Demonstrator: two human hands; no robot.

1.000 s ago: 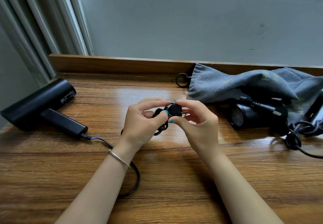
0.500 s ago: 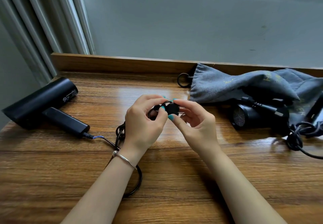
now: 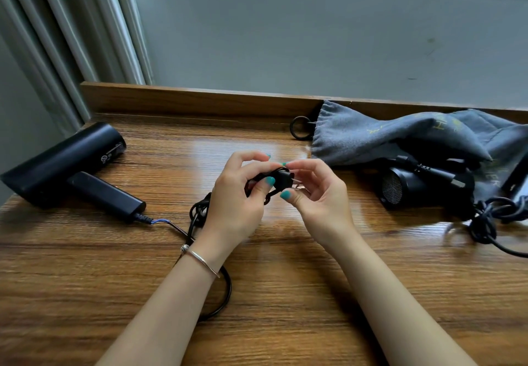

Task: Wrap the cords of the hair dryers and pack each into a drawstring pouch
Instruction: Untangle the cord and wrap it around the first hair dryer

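A black hair dryer (image 3: 65, 165) lies at the left of the wooden table. Its black cord (image 3: 225, 294) runs from the handle, loops under my left wrist and ends in coils at my hands. My left hand (image 3: 237, 202) grips the coiled cord, thumb pressed on the black plug (image 3: 283, 179). My right hand (image 3: 314, 194) pinches the same plug from the right, its metal prongs pointing right. A second black hair dryer (image 3: 414, 188) lies at the right with its tangled cord (image 3: 491, 217), partly under a grey drawstring pouch (image 3: 385, 139).
The wooden table (image 3: 85, 280) has a raised wooden ledge (image 3: 185, 99) along the back, against a grey wall. A black ring (image 3: 300, 128) hangs at the pouch's mouth. A door frame stands at the far left.
Both hands stay at the plug and have shifted slightly. More coiled cord now hangs behind my left hand, and the slack loop on the table has shortened.
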